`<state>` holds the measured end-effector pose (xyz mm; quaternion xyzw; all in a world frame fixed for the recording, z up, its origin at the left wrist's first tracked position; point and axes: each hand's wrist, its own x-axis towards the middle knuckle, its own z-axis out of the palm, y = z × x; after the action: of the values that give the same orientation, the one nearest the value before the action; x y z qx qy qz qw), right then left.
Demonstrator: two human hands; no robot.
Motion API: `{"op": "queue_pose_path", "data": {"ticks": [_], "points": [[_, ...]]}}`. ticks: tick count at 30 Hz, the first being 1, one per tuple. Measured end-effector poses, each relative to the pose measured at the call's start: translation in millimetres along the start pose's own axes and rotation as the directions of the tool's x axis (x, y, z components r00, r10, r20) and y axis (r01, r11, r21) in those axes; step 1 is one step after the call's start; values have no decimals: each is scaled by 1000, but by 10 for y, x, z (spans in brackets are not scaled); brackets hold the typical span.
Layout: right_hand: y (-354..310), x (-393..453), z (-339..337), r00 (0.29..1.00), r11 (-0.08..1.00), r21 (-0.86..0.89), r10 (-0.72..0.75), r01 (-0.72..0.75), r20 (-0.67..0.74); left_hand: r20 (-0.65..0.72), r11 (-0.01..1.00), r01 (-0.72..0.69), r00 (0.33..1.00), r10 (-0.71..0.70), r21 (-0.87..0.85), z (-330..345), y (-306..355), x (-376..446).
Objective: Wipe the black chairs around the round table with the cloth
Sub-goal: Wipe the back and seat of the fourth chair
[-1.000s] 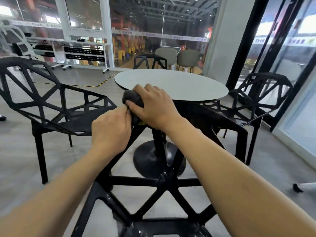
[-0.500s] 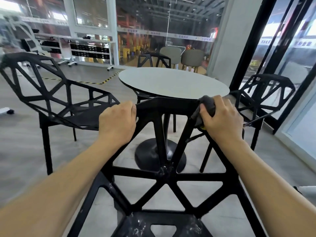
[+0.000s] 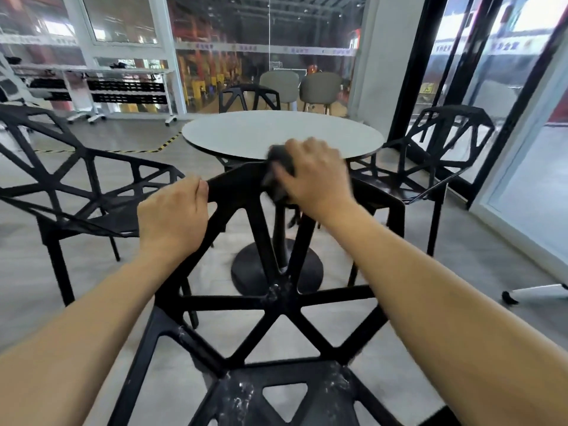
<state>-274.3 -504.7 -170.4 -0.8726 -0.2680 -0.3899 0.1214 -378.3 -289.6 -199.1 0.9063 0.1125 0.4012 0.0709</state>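
Two hands work the near chair (image 3: 270, 302): our left hand (image 3: 172, 216) grips the backrest's top rail at its left corner, our right hand (image 3: 313, 176) presses the bunched dark cloth (image 3: 278, 170) further right, and a hard sideways swipe could tip the chair against the round bench (image 3: 282, 133).

Both forearms reach far forward, the left hand (image 3: 172, 215) curled in a grip, the right hand (image 3: 313, 176) curled, knuckles up.
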Motion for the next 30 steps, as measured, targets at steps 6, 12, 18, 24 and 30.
{"op": "queue_pose_path", "data": {"ticks": [6,12,18,24,30], "points": [[982,-994,-371,934,936,60,350,-346,-69,-14,999,44,999,-44,-19,34,20,-7],[699,-791,-292,879,888,52,459,-456,-130,87,997,77,993,-74,-30,-47,41,34],[91,-23,-74,973,972,-47,231,-231,0,145,998,61,988,-60,-5,-45,41,46],[-694,365,111,987,992,95,-90,77,131,145,964,63,989,-26,-257,-108,-153,-53],[-657,274,246,995,986,135,-96,98,-21,438,617,450,880,-183,-646,-61,-824,-1097]]}}
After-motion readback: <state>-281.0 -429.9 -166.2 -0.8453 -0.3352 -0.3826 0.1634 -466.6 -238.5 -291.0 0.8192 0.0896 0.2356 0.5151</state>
